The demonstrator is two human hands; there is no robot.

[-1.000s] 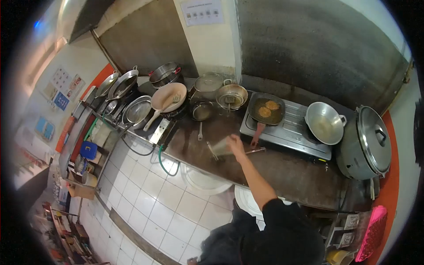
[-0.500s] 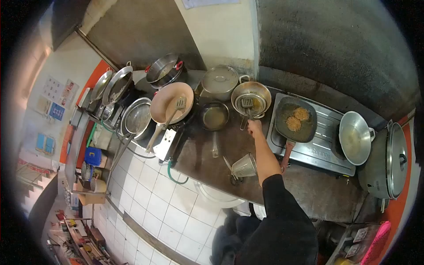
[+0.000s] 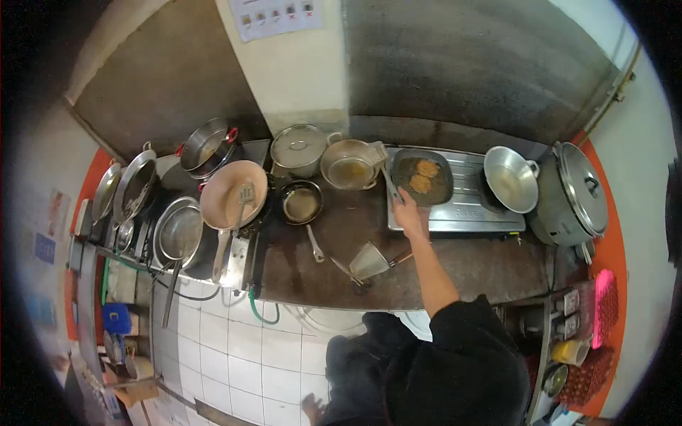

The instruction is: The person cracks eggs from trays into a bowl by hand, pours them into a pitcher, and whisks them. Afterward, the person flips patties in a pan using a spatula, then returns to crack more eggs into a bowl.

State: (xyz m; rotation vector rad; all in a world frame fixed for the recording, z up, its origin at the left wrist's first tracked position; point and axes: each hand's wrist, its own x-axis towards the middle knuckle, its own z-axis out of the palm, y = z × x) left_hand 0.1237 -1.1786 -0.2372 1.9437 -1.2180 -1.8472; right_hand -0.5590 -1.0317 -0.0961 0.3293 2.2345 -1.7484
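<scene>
My right hand is closed around the handle of a slotted spatula, whose head is raised over the right rim of a metal pan of oil. Just right of the spatula, a square grill pan holds two browned patties on the silver stove. A perforated metal cup lies on its side on the dark counter, beside a pair of tongs or scissors, hard to tell which. Low in the view, my left hand hangs above the floor, fingers apart.
A wide metal pan and a large lidded pot stand at the right. Leftward are a small frying pan, a lidded pot, a pink pan with another spatula, and a strainer. Shelves stand at lower right.
My right hand has lifted the spatula out of the metal pan and moved it toward the grill pan. The strainer that sat in that metal pan no longer shows there. My left hand has come into view.
</scene>
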